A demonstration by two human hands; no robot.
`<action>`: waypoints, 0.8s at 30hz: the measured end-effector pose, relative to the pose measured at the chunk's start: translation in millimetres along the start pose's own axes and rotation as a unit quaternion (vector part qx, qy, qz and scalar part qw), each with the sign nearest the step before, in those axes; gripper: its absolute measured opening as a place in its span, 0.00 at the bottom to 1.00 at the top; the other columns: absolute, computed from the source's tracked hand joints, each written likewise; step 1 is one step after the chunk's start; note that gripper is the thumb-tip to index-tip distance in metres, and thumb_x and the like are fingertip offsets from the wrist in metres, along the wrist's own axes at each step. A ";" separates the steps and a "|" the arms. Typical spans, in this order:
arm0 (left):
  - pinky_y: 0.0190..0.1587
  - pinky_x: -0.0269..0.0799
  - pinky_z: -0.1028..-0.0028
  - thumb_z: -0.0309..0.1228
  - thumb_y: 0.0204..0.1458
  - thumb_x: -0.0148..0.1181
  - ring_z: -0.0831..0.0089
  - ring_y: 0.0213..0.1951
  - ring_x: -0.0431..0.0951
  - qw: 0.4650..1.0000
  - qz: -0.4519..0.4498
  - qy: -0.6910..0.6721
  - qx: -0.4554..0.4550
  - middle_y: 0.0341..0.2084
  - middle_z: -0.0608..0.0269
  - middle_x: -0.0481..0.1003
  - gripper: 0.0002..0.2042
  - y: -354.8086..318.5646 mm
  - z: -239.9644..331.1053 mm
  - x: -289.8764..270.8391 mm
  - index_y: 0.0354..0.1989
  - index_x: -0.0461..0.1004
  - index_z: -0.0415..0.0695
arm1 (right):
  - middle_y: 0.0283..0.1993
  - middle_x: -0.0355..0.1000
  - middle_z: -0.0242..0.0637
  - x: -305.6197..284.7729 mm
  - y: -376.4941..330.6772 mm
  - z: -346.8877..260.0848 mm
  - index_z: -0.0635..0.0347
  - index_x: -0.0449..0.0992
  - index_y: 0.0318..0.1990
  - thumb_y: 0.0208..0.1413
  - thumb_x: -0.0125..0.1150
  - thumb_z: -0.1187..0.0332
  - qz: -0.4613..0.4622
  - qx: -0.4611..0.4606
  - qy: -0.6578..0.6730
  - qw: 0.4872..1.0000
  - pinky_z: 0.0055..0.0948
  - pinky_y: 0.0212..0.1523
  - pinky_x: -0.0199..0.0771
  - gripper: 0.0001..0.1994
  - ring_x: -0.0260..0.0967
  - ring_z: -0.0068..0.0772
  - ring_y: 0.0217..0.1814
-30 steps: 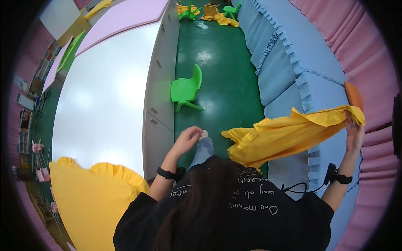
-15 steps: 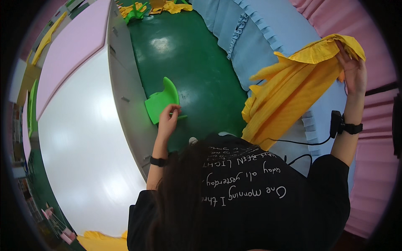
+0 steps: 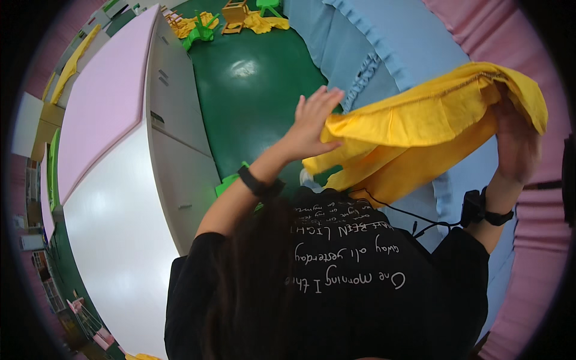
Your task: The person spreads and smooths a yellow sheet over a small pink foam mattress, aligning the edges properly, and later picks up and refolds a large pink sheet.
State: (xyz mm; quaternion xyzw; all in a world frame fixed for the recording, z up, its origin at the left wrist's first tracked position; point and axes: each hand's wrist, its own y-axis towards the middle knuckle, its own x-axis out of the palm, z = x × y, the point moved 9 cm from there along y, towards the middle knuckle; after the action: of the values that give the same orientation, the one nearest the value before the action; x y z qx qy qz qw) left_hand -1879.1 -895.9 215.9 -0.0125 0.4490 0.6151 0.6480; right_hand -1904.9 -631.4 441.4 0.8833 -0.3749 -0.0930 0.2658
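A yellow cloth [image 3: 420, 117] with a seamed, gathered edge stretches between my hands and hangs in folds over the blue cover. My right hand [image 3: 516, 141], blurred, holds it up at its right end, the fingers partly hidden under the fabric. At the opposite end my left hand [image 3: 312, 123] is open, fingers spread, its thumb side against the cloth's edge. Black bands sit on both wrists, and the right one carries a dark device [image 3: 474, 207] with a cable. Below my left forearm, a green chair [image 3: 225, 185] shows only in part.
To the left runs a white cabinet [image 3: 114, 240] with a pink top panel [image 3: 108, 102]. Blue ruffled fabric [image 3: 408, 48] and a pink pleated curtain [image 3: 480, 30] lie to the right. Small chairs [image 3: 234, 13] and yellow cloths [image 3: 264, 23] are at the far end of the green floor [image 3: 258, 84].
My left hand has moved up and right from above the green chair to the cloth's edge. The cloth's upper edge has spread out wider, and my right hand has shifted slightly lower.
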 end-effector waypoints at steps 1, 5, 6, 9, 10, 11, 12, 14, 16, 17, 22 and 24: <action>0.62 0.34 0.48 0.38 0.40 0.62 0.58 0.62 0.53 0.999 -0.032 0.028 -0.006 0.57 0.57 0.58 0.37 19.6 -6.9 4.9 0.61 0.53 0.52 | 0.64 0.53 0.46 -6.1 15.7 4.0 0.59 0.55 0.62 0.59 0.37 0.50 -0.009 -0.002 0.005 1.000 0.48 0.64 0.44 0.28 0.48 0.50 0.67; 0.60 0.47 0.51 0.36 0.45 0.56 0.63 0.48 0.70 0.984 -0.165 0.046 -0.048 0.42 0.61 0.73 0.20 59.1 -70.6 28.9 0.48 0.68 0.48 | 0.63 0.54 0.45 -45.1 73.0 31.6 0.57 0.56 0.61 0.59 0.39 0.51 0.011 0.003 -0.024 1.000 0.48 0.64 0.45 0.27 0.49 0.50 0.66; 0.60 0.47 0.51 0.36 0.45 0.56 0.63 0.48 0.70 0.985 -0.158 0.046 -0.055 0.42 0.61 0.73 0.20 65.8 -85.1 22.5 0.48 0.68 0.48 | 0.63 0.55 0.45 -63.0 84.2 39.2 0.57 0.57 0.60 0.59 0.40 0.51 0.031 -0.009 0.027 0.999 0.48 0.64 0.46 0.26 0.49 0.51 0.66; 0.51 0.64 0.63 0.29 0.45 0.53 0.59 0.44 0.72 0.970 -0.148 -0.018 -0.192 0.40 0.57 0.74 0.18 74.7 -145.4 -9.5 0.47 0.69 0.47 | 0.61 0.56 0.45 -97.9 114.0 72.2 0.57 0.61 0.58 0.60 0.41 0.54 0.042 -0.021 0.091 0.995 0.49 0.64 0.44 0.23 0.50 0.50 0.65; 0.47 0.67 0.64 0.25 0.43 0.52 0.57 0.43 0.73 0.984 -0.084 0.029 -0.157 0.40 0.56 0.74 0.19 80.9 -149.9 -31.9 0.48 0.69 0.47 | 0.61 0.57 0.45 -104.7 125.4 87.7 0.58 0.61 0.58 0.60 0.41 0.55 0.065 -0.018 0.151 0.986 0.49 0.64 0.44 0.23 0.50 0.49 0.64; 0.42 0.70 0.65 0.22 0.41 0.51 0.56 0.41 0.73 0.989 -0.025 0.075 -0.123 0.39 0.56 0.74 0.21 82.9 -149.7 -52.1 0.48 0.68 0.47 | 0.60 0.57 0.45 -109.6 133.8 101.8 0.59 0.62 0.57 0.60 0.41 0.55 0.092 -0.012 0.209 0.974 0.49 0.65 0.43 0.22 0.50 0.48 0.64; 0.43 0.70 0.64 0.20 0.40 0.50 0.57 0.41 0.73 0.987 -0.012 0.088 -0.135 0.40 0.56 0.74 0.22 88.6 -159.1 -66.2 0.48 0.68 0.48 | 0.59 0.58 0.45 -110.2 147.7 114.0 0.60 0.62 0.56 0.61 0.40 0.58 0.085 0.003 0.211 0.974 0.48 0.65 0.43 0.21 0.51 0.46 0.63; 0.40 0.70 0.65 0.17 0.39 0.47 0.55 0.38 0.74 0.985 0.071 0.042 -0.152 0.36 0.53 0.75 0.21 105.7 -182.2 -108.4 0.44 0.71 0.46 | 0.58 0.58 0.45 -149.2 165.3 153.6 0.61 0.62 0.55 0.61 0.39 0.60 0.148 0.060 0.252 0.954 0.48 0.64 0.44 0.19 0.52 0.45 0.63; 0.37 0.70 0.66 0.16 0.37 0.45 0.51 0.35 0.74 0.973 0.154 -0.040 -0.170 0.30 0.49 0.75 0.18 132.5 -212.1 -156.3 0.39 0.72 0.43 | 0.55 0.62 0.42 -186.2 185.9 201.0 0.62 0.65 0.52 0.61 0.38 0.66 0.230 0.158 0.279 0.919 0.48 0.62 0.47 0.16 0.56 0.38 0.60; 0.35 0.70 0.69 0.17 0.39 0.47 0.55 0.31 0.75 0.973 0.161 -0.018 -0.165 0.28 0.51 0.75 0.15 132.7 -224.1 -165.4 0.37 0.73 0.41 | 0.55 0.62 0.42 -187.9 194.8 216.9 0.62 0.65 0.52 0.61 0.38 0.66 0.229 0.164 0.280 0.918 0.48 0.62 0.47 0.16 0.56 0.38 0.60; 0.32 0.67 0.78 0.16 0.42 0.51 0.76 0.28 0.73 0.971 0.099 -0.040 -0.215 0.24 0.59 0.74 0.10 171.7 -315.2 -236.3 0.35 0.72 0.36 | 0.53 0.65 0.35 -177.8 283.4 292.1 0.59 0.66 0.48 0.61 0.39 0.68 0.163 0.216 0.305 0.913 0.49 0.61 0.46 0.12 0.56 0.30 0.59; 0.33 0.68 0.77 0.21 0.43 0.56 0.73 0.27 0.72 0.981 -0.003 -0.034 -0.193 0.24 0.60 0.74 0.09 177.4 -338.4 -245.3 0.36 0.72 0.38 | 0.54 0.64 0.36 -179.7 316.6 322.6 0.59 0.66 0.49 0.61 0.42 0.66 0.133 0.211 0.345 0.905 0.49 0.62 0.46 0.13 0.56 0.32 0.60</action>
State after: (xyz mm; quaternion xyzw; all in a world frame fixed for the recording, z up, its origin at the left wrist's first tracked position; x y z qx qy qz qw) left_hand -2175.0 -1238.1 255.7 -0.1177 0.3001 0.6881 0.6501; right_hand -2342.3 -815.4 334.4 0.8378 -0.3846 0.3343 0.1961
